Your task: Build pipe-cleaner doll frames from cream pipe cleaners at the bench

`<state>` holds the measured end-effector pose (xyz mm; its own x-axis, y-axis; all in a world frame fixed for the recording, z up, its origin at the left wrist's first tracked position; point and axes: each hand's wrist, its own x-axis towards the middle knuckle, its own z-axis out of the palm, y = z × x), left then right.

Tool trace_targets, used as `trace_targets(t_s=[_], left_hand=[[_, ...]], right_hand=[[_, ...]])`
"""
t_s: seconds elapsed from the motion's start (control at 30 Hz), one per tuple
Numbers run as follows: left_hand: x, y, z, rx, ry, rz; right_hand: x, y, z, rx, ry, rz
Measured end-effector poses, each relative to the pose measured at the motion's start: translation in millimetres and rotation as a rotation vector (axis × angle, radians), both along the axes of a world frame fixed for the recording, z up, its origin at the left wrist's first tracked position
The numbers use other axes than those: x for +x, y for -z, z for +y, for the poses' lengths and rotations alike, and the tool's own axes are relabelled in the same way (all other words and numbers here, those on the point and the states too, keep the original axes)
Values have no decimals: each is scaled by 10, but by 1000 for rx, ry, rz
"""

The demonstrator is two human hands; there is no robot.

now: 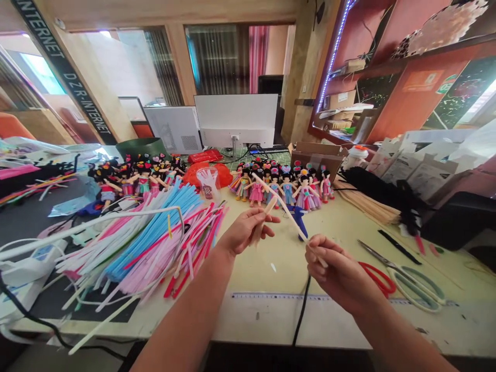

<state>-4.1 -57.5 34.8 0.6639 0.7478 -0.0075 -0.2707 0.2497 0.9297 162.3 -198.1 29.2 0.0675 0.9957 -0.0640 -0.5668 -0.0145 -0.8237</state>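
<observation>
**Small Craft Work in Progress**

A printed ruler strip (271,296) is lying along the near edge of the table (349,227). Above it, the right hand (337,271) is gripping a long, thin cream stem (284,209), and the left hand (246,231) is pinching a short beige piece (268,207) beside it. Soft blue and pink stems (155,237) are lying heaped at left; small dolls (282,188) are standing behind. A far dark band (65,72) is showing "DZR-INTERNET".
</observation>
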Motion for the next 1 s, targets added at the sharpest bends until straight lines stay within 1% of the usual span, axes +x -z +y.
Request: trace_targets(t_s=[0.1,0.2,0.3,0.33,0.4,0.47,0.5,0.6,0.67,0.73,0.8,0.87,0.93,1.0], left_hand=[[21,-35,47,-40,-19,-9],[21,-63,118,-61,-42,-69],[8,-28,172,-61,-107,-130],[6,-3,182,-67,-133,-143],[8,57,186,-78,-152,-149],[23,111,173,-75,-130,-132],[34,132,160,-68,-110,-122],[72,171,114,-39,-32,-89],[85,179,94,-31,0,-71],[79,175,97,-42,-10,-76],[50,160,126,-69,-61,-109],[2,137,174,-99,-131,-144],[-54,111,225,-119,-204,-168],[-103,87,266,-129,-268,-192]], right_hand=[[-46,10,6,-16,-47,17],[-96,86,-50,-67,-125,7],[-80,179,-103,-118,-198,-72],[-58,206,-104,-131,-196,-119],[-10,247,-67,-157,-146,-221],[17,266,25,-197,-94,-300],[13,268,87,-220,-92,-319],[-76,257,291,-261,-149,-344],[-167,251,393,-224,-201,-358],[-237,252,425,-166,-244,-376],[-245,261,358,-126,-278,-449],[-164,281,185,-119,-318,-605],[29,324,-84,-141,-394,-747],[341,394,-405,-171,-515,-903]])
